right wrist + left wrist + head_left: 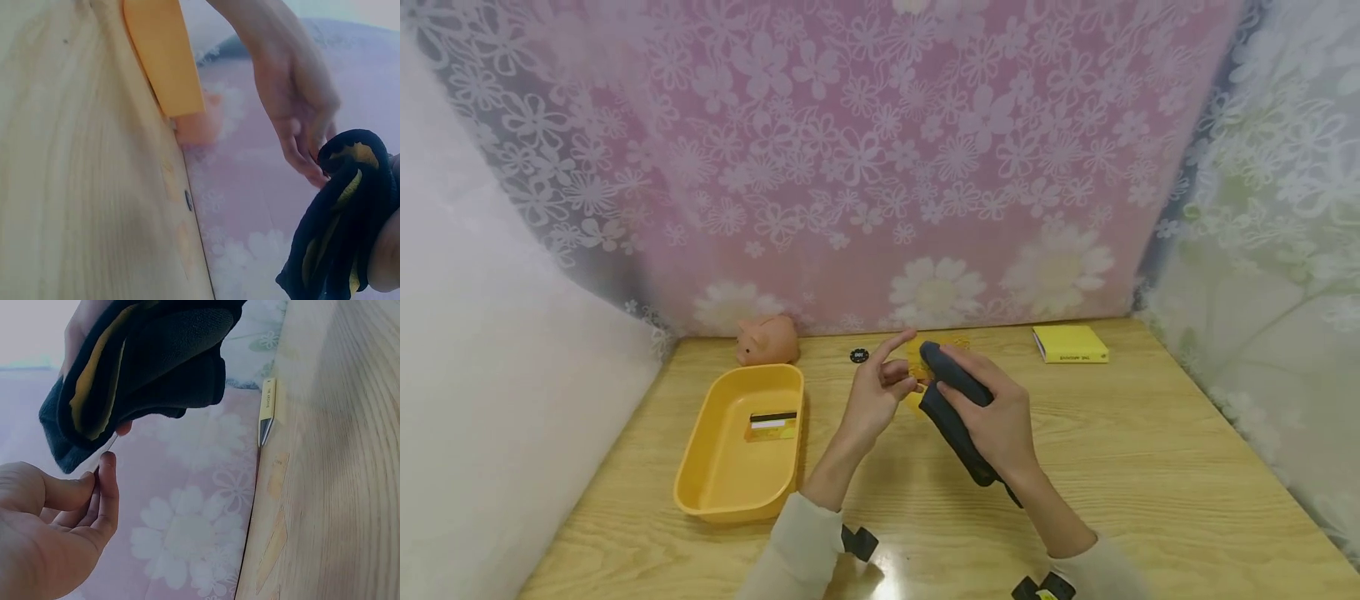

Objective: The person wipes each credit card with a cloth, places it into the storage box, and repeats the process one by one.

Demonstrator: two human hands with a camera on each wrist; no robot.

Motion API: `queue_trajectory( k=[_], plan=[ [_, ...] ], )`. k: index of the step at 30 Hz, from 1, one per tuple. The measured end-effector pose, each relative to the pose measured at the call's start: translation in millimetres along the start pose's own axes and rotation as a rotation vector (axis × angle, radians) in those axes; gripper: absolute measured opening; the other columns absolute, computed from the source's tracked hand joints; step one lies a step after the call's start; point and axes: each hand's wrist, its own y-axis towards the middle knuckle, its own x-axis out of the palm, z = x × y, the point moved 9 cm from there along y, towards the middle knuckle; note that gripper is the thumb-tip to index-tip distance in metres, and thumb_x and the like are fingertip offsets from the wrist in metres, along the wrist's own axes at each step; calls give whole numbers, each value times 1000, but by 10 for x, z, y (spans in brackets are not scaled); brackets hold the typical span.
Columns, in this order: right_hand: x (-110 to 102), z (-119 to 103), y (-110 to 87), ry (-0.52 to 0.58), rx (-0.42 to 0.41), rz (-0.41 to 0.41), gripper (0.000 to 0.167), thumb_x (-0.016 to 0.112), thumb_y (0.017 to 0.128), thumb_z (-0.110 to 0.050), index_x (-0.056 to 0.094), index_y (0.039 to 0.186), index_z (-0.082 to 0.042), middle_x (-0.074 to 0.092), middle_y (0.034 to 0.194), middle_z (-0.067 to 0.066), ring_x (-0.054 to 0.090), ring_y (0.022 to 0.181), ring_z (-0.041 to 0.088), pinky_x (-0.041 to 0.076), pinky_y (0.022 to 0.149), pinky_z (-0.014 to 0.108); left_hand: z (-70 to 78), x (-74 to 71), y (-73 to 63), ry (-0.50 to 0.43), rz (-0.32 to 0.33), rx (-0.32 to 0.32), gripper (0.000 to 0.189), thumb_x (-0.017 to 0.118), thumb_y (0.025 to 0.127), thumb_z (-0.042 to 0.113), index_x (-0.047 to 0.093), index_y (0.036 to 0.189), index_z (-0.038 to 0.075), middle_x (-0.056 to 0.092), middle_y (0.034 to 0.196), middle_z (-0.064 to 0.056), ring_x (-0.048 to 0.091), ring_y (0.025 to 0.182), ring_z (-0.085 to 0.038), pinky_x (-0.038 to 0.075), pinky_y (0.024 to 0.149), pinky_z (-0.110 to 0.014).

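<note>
My right hand (1003, 417) grips a folded dark navy cloth (958, 433), whose yellow inner side shows between its folds in both wrist views. An orange-yellow card (916, 360) sits behind the cloth, partly covered by it. Thumb and fingers of my left hand (874, 392) pinch the card at its left edge, with the index finger raised. In the left wrist view the card is a thin edge running from the left hand (69, 512) up to the folded cloth (150, 375). The card is held up above the wooden table.
A yellow basin (688, 467) on the left holds an orange card (771, 427) with a black stripe. Behind it stands a pink piggy bank (771, 340). A black poker chip (859, 355) lies near the back edge, and a yellow book (1071, 344) lies back right. Flowered curtains surround the table.
</note>
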Motion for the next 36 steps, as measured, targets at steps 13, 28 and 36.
queue_trajectory(
  k=[13, 28, 36],
  plan=[
    [194, -92, -120, 20, -33, -55, 53, 82, 89, -2, 71, 138, -20, 67, 139, 0, 65, 126, 26, 53, 98, 19, 18, 90, -30, -6, -31, 15, 71, 54, 99, -16, 53, 153, 31, 76, 121, -7, 73, 109, -22, 51, 72, -25],
    [-114, -18, 65, -62, -9, 70, 51, 82, 89, -3, 72, 136, -21, 73, 126, 7, 71, 112, 31, 53, 86, 10, 59, -52, 20, -24, 39, -5, 66, 63, 99, -7, 57, 148, 37, 69, 90, -14, 72, 93, -35, 60, 87, -35],
    [-323, 223, 95, -89, 137, 119, 50, 84, 89, -7, 72, 136, -21, 72, 128, 5, 71, 111, 28, 54, 77, 9, 0, -84, -10, -39, 45, -54, 65, 63, 99, -8, 56, 150, 31, 60, 80, -12, 72, 86, -21, 61, 89, -36]
  ],
)
